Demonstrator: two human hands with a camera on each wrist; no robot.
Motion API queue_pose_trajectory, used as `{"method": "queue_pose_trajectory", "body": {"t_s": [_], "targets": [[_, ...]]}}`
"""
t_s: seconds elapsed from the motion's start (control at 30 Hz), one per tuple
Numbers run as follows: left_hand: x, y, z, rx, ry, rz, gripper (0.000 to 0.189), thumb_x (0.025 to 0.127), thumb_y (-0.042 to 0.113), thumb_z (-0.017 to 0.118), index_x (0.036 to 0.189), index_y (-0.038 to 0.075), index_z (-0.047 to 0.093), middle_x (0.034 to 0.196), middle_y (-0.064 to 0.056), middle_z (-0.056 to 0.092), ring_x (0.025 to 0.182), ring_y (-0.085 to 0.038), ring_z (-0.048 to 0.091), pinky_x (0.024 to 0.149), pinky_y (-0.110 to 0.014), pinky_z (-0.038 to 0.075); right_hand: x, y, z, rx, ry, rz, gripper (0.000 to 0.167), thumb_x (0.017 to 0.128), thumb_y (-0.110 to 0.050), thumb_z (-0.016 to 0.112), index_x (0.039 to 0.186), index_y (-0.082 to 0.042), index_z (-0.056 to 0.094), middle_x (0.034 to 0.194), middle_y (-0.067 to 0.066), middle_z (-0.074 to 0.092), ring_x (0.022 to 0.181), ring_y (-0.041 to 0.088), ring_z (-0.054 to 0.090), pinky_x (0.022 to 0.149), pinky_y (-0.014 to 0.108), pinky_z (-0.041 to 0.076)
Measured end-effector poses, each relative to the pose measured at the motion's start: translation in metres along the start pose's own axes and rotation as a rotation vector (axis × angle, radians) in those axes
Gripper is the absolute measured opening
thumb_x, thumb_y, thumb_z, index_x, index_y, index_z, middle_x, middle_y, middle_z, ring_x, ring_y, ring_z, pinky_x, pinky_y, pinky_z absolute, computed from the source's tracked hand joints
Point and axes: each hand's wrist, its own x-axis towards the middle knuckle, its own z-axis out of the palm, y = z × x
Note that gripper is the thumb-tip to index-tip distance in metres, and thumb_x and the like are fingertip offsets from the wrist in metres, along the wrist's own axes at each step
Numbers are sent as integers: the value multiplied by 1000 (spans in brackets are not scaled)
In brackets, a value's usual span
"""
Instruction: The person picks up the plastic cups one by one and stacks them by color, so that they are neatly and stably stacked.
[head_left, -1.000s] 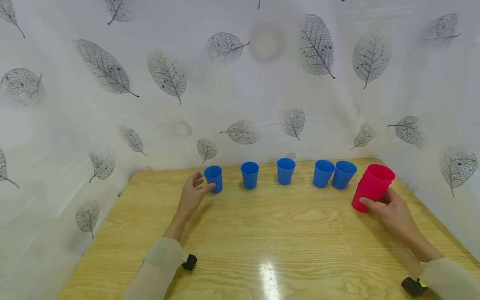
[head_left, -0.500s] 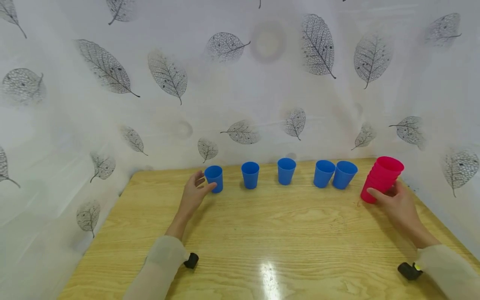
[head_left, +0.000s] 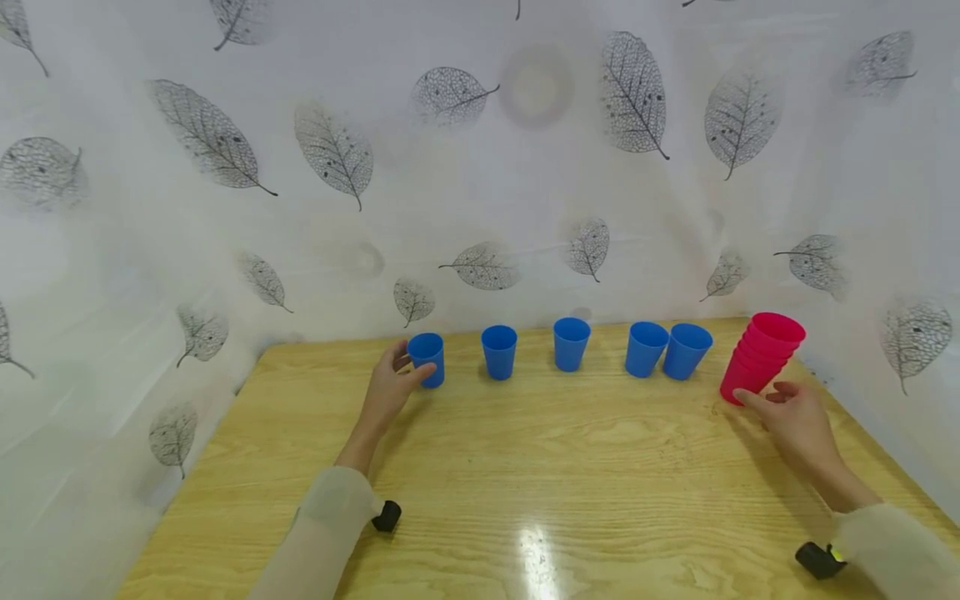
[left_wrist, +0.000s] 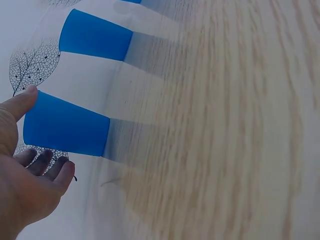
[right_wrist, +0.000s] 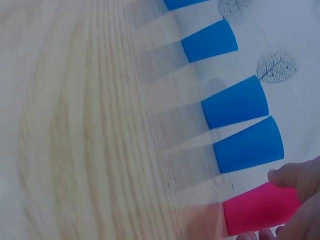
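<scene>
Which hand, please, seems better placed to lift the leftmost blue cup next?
Probably the left hand: that blue cup stands between its thumb and fingers, whereas the right hand is at the red cups, well away.

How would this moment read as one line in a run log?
left hand: at leftmost blue cup | right hand: at red stack | other four blue cups: standing in a row
</scene>
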Motion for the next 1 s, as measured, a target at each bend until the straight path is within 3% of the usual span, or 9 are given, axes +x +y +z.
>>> {"method": "queue_pose_trajectory", "body": {"t_s": [0.2, 0.27, 0.47, 0.67, 1.0], "targets": [[3, -1, 1, -13, -4, 5, 81, 96, 24, 77, 157, -3, 32, 158, -24, 39, 144, -39, 40, 119, -50, 36, -12, -13, 5, 93, -60, -2, 79, 103, -40, 63, 137, 26, 35, 89, 10, 61, 69, 14, 63, 62, 25, 58], [4, -1, 1, -23, -11, 11, 80, 96, 24, 77, 157, -2, 33, 157, -24, 41, 144, -39, 41, 119, -51, 36, -14, -18, 9, 124, -86, -12, 78, 104, -36, 63, 138, 28, 32, 93, 10, 61, 69, 9, 65, 65, 24, 60], [9, -2, 3, -30, -33, 15, 75, 96, 22, 77, 156, -1, 38, 152, -25, 47, 142, -39, 44, 118, -52, 38, -19, -30, 18, 146, -146, -7, 82, 106, -35, 59, 144, 29, 24, 121, 31, 56, 79, 4, 68, 71, 22, 60], [12, 1, 6, -9, -19, -16, 74, 95, 24, 78, 155, 3, 40, 150, -22, 51, 141, -37, 46, 115, -51, 41, -23, -40, 28, 128, -181, -16, 84, 106, -42, 56, 148, 24, 23, 136, 36, 47, 93, 13, 67, 74, 19, 58], [17, -1, 7, 7, -19, -27, 76, 96, 28, 77, 156, 1, 38, 151, -24, 49, 140, -39, 46, 116, -52, 40, -27, -55, 45, 161, -193, -59, 77, 106, -38, 57, 150, 19, 30, 135, 31, 52, 102, 18, 62, 78, 21, 59]]}}
